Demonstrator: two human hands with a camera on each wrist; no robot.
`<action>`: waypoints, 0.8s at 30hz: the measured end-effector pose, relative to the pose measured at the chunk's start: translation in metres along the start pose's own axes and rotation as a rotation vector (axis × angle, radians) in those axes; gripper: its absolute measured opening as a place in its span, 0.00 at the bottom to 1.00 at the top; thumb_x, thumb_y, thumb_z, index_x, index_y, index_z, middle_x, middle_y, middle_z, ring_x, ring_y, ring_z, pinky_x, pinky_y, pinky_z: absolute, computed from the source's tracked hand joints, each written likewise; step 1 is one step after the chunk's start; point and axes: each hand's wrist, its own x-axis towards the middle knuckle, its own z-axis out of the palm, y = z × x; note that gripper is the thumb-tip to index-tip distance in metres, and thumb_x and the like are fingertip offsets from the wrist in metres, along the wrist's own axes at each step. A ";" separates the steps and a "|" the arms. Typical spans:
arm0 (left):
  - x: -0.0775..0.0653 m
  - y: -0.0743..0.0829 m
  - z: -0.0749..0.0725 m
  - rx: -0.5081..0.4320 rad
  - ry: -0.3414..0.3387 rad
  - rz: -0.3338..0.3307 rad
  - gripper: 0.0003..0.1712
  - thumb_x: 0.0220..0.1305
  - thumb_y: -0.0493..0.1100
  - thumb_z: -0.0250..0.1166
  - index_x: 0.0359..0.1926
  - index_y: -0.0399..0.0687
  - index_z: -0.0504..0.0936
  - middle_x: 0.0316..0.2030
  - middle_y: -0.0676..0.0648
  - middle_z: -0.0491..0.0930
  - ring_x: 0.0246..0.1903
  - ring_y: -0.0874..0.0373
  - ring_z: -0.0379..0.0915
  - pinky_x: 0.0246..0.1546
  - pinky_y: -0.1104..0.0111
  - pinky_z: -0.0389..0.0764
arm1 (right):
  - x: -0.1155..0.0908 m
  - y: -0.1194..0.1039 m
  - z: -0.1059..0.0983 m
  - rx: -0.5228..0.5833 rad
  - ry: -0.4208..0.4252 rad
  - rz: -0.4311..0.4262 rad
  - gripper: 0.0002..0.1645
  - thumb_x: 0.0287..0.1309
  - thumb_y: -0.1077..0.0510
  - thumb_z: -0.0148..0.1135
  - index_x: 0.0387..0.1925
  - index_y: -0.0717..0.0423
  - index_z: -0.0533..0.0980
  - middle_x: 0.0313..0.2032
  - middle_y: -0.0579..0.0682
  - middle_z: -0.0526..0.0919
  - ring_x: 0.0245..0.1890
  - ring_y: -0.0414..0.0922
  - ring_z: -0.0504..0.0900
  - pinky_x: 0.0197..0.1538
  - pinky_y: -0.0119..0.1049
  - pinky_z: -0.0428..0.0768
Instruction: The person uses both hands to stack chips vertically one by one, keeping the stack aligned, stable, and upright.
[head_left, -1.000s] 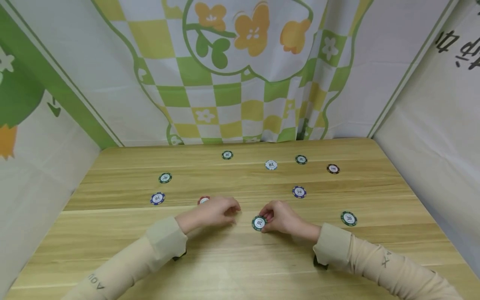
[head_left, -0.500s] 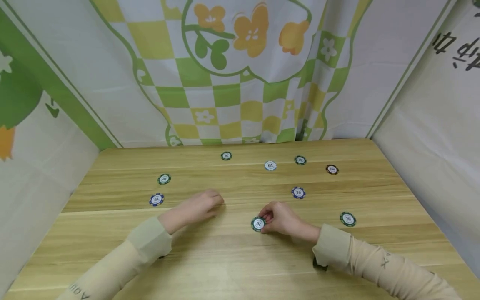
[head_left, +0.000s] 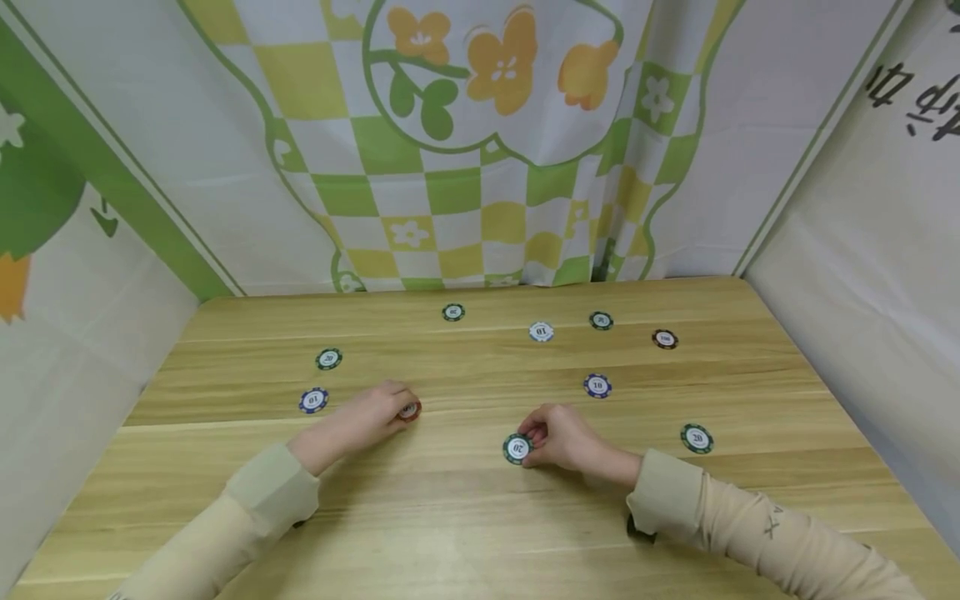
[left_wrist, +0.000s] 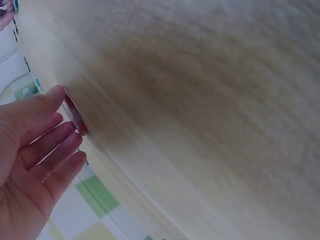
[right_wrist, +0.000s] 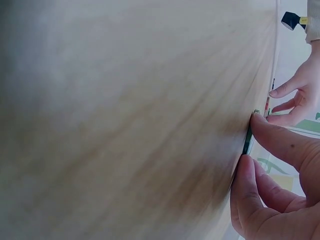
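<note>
From head view, green chip (head_left: 517, 448) reads 20, right wrist, edgewise

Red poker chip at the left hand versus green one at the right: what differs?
The red poker chip has red edging, the green poker chip green. The left hand covers part of the red one's face, while the green one's 20 shows clearly. Both are round with pale centres.

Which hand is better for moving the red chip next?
Probably the left hand: its thumb and fingers are right at the red chip. The right hand is farther off and is already busy, pinching a green chip marked 20.
</note>
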 end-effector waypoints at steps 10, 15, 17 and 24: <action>-0.003 0.002 -0.001 -0.001 0.045 0.006 0.14 0.51 0.34 0.67 0.39 0.34 0.77 0.36 0.43 0.76 0.36 0.51 0.74 0.37 0.63 0.77 | 0.000 -0.001 0.000 -0.008 0.007 0.011 0.21 0.30 0.68 0.75 0.33 0.63 0.78 0.26 0.47 0.77 0.27 0.39 0.74 0.31 0.26 0.75; -0.003 0.000 0.001 0.003 0.003 -0.052 0.14 0.52 0.35 0.66 0.42 0.35 0.78 0.39 0.42 0.76 0.39 0.50 0.75 0.40 0.62 0.77 | 0.000 -0.001 0.000 -0.007 0.004 0.032 0.21 0.30 0.68 0.75 0.33 0.62 0.78 0.26 0.47 0.77 0.27 0.39 0.73 0.31 0.27 0.75; -0.002 0.000 0.002 0.011 -0.010 -0.070 0.15 0.53 0.36 0.66 0.43 0.36 0.78 0.39 0.42 0.77 0.40 0.51 0.75 0.41 0.62 0.77 | 0.000 -0.002 0.000 -0.007 0.002 0.037 0.21 0.30 0.68 0.75 0.33 0.62 0.78 0.26 0.47 0.77 0.27 0.39 0.74 0.31 0.27 0.75; -0.001 0.001 0.001 -0.013 -0.018 -0.097 0.16 0.53 0.37 0.66 0.43 0.36 0.78 0.39 0.42 0.77 0.40 0.51 0.75 0.40 0.62 0.77 | -0.001 -0.003 -0.001 -0.003 -0.005 0.038 0.21 0.30 0.68 0.75 0.33 0.62 0.78 0.26 0.47 0.77 0.28 0.40 0.74 0.31 0.27 0.75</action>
